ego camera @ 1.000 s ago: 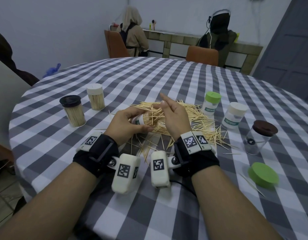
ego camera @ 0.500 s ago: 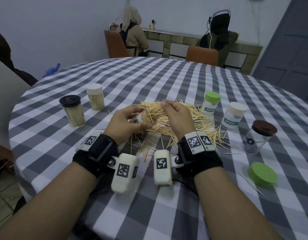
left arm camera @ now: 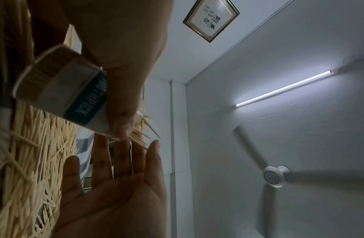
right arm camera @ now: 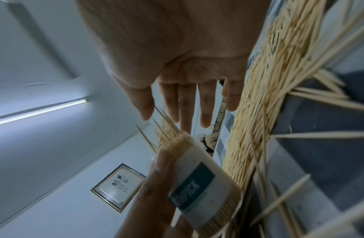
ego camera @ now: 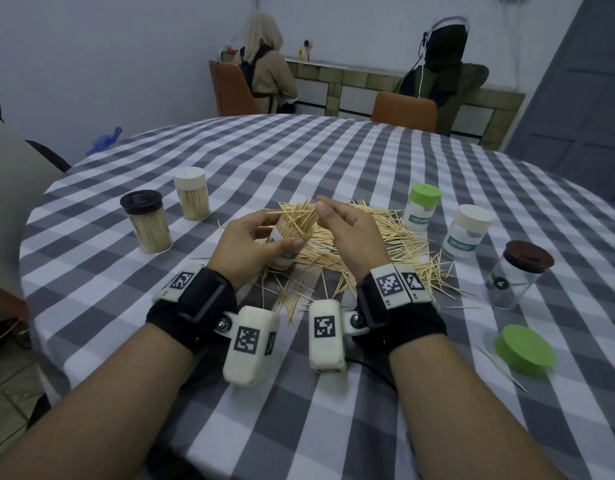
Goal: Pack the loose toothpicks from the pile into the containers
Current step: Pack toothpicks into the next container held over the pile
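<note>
The left hand (ego camera: 254, 247) grips the tilted container (ego camera: 288, 242), mouth toward one o'clock, so the spread right hand (ego camera: 347, 233) can tamp protruding toothpicks (ego camera: 297, 218).

Pale walls (ego camera: 126, 64), tube light (left arm camera: 282, 88), ceiling fan (left arm camera: 276, 177).

Left hand (ego camera: 254, 245) curled, thumb and fingers wrapped round a held object — wrist strapped in a black band, forearm angled in from lower left. Right hand (ego camera: 347, 233) raised just beside it, fingers (right arm camera: 185, 103) straight and slightly spread, palm facing left — holding nothing.
</note>
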